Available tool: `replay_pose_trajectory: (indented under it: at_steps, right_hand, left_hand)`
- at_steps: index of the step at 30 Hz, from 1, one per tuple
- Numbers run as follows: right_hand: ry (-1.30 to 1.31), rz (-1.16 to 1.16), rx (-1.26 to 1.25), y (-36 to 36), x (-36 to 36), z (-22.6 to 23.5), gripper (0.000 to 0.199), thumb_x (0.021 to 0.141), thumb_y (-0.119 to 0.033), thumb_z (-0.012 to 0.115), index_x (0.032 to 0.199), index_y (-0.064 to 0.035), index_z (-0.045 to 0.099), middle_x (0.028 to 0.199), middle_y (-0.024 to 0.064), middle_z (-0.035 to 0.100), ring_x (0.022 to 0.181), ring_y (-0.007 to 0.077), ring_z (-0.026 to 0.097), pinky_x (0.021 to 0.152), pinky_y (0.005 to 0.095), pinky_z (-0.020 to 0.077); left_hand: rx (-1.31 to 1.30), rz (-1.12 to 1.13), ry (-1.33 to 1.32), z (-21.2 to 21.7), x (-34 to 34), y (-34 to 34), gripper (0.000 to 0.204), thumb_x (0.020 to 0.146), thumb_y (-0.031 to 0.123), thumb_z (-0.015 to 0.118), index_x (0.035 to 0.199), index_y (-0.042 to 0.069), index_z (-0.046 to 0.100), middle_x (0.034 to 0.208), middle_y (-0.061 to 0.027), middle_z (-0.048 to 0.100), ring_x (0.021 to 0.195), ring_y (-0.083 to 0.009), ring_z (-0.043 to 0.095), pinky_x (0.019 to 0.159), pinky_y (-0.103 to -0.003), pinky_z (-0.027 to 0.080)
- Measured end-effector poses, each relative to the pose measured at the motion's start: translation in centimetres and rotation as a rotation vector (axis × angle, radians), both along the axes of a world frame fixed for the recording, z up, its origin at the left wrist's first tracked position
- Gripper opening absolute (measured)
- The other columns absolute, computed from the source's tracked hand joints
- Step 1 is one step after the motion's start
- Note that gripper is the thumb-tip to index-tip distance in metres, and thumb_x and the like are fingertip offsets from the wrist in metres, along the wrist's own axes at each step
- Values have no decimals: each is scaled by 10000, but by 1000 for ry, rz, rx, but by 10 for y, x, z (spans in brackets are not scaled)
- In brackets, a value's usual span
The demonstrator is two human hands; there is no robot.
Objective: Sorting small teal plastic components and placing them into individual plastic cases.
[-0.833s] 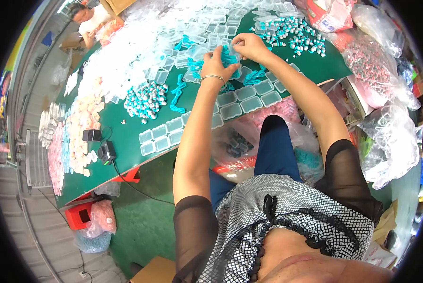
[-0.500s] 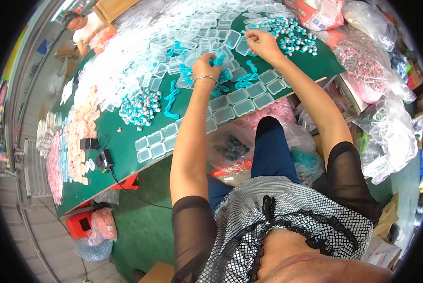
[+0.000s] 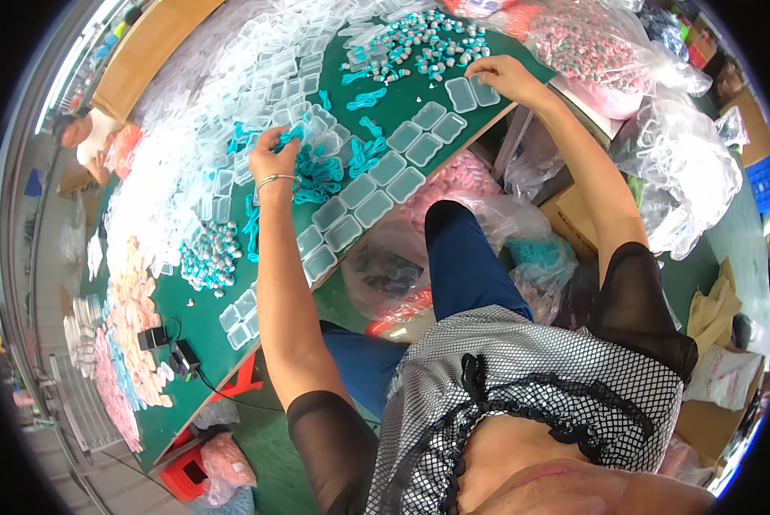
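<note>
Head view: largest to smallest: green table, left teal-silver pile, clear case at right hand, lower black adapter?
1. Green table
2. Left teal-silver pile
3. Clear case
4. Lower black adapter

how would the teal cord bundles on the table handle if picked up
The teal cord bundles look floppy, lying in loose bends on the green table. They're probably light, being thin strands, and seem unlikely to roll since they lie low and elongated.

Looks like assembly workshop. Evidence: long green worktable [image 3: 198,330], clear plastic boxes [image 3: 371,209] in rows, heap of small silver-and-teal parts [image 3: 209,260], stuffed plastic bags [image 3: 690,184], big cardboard box [image 3: 149,56], co-worker [image 3: 97,142] beyond table.
</note>
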State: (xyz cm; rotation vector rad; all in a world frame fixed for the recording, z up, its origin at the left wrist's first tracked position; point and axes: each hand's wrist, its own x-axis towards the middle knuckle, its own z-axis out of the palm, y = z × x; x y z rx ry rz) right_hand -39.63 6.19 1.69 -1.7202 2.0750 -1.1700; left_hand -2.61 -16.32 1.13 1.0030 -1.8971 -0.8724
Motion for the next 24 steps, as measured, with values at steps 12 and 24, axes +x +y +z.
replay_pose_trajectory:
  at_steps: [12,24]
  right_hand:
    - [457,89,-141,-18,29,-1,208,807,-71,535,977,-114,646,973,81,597,975,283,572,817,385,476]
    - [410,100,10,18,53,-8,250,806,-107,582,1053,-71,603,1059,97,587,1015,303,549,864,392,453]
  left_hand:
    - [-53,-23,-31,15,14,9,238,695,141,732,921,83,688,806,-82,669,732,-153,614,684,-291,483]
    - [385,-116,446,36,21,17,238,734,50,719,963,98,677,805,1,607,672,-74,548,516,-236,434]
